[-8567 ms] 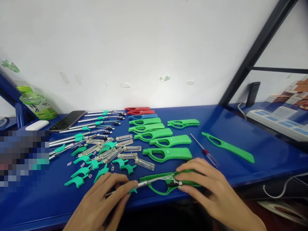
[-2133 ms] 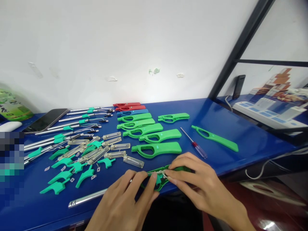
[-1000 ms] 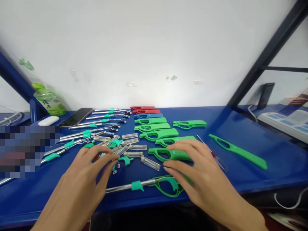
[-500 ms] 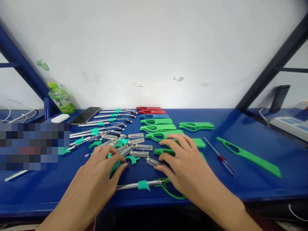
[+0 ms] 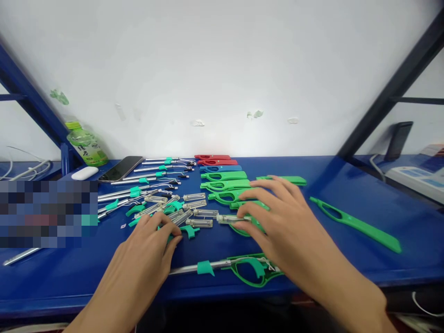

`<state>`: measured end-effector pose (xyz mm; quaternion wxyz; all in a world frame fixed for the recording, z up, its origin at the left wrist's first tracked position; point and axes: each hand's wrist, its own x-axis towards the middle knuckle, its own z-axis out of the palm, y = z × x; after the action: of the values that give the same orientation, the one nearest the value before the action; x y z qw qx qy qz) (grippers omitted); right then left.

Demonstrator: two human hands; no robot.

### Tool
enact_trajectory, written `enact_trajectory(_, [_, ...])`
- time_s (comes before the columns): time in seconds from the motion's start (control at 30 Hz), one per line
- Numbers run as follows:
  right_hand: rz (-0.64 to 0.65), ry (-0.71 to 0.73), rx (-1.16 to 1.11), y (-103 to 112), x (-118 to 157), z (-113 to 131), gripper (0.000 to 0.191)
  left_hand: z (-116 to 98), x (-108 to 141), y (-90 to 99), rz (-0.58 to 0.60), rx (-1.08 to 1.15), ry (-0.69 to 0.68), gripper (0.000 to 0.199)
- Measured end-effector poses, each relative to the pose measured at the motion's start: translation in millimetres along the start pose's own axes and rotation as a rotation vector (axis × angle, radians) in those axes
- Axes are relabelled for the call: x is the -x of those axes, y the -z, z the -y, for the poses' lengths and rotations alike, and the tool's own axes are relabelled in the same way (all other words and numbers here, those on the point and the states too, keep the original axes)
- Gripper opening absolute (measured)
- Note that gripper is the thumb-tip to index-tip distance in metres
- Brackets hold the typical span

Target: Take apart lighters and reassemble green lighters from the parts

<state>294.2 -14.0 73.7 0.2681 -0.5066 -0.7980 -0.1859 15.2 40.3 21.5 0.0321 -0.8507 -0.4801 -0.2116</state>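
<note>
My right hand (image 5: 277,215) pinches a clear lighter fuel tank (image 5: 227,219) between thumb and fingers, lifted over the green lighter shells. My left hand (image 5: 151,245) is closed over the near edge of a pile of teal triggers (image 5: 190,231) and clear tanks (image 5: 199,223). Thumb and index finger meet there; whatever they hold is hidden. In front of both hands lies an open green lighter shell half (image 5: 255,282). A metal tube (image 5: 185,269) with a teal piece (image 5: 206,267) runs into it, and another teal trigger (image 5: 257,266) and wires sit inside it.
Metal tubes with wires (image 5: 152,169) lie in rows at left. Red (image 5: 213,157), blue (image 5: 220,169) and green shells (image 5: 225,175) line the middle; one green shell (image 5: 360,225) lies right. A phone (image 5: 121,168), white case (image 5: 85,173) and bottle (image 5: 86,145) stand back left.
My right hand has picked up the clear tank from the table and moved it up and slightly right. More of the open green shell shows. My left hand has barely moved.
</note>
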Motion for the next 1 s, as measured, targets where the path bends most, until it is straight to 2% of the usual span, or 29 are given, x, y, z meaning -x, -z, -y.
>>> enact_trajectory(0.23, [0.014, -0.062, -0.046, 10, -1, -13, 0.015, -7, -3, -0.6, -0.062, 0.003, 0.006, 0.041])
enact_trajectory(0.53, [0.034, -0.079, -0.162, 11, 1, -14, 0.016, -10, -3, 10.7, -0.22, 0.026, -0.084, 0.029])
enact_trajectory(0.67, [0.035, -0.065, -0.202, 9, 2, -16, 0.004, -16, -7, 13.5, -0.286, 0.047, -0.131, 0.032])
enact_trajectory(0.7, [0.045, -0.059, -0.202, 9, 2, -17, 0.006, -18, -7, 14.0, -0.301, 0.051, -0.137, 0.032])
enact_trajectory(0.87, [0.135, -0.035, -0.252, 11, 1, -16, 0.015, -42, -15, 16.7, -0.422, 0.103, -0.176, 0.02])
enact_trajectory(1.0, [0.131, -0.094, -0.314, 18, 0, -13, 0.013, -70, -37, 23.2, -0.495, 0.161, -0.256, 0.019])
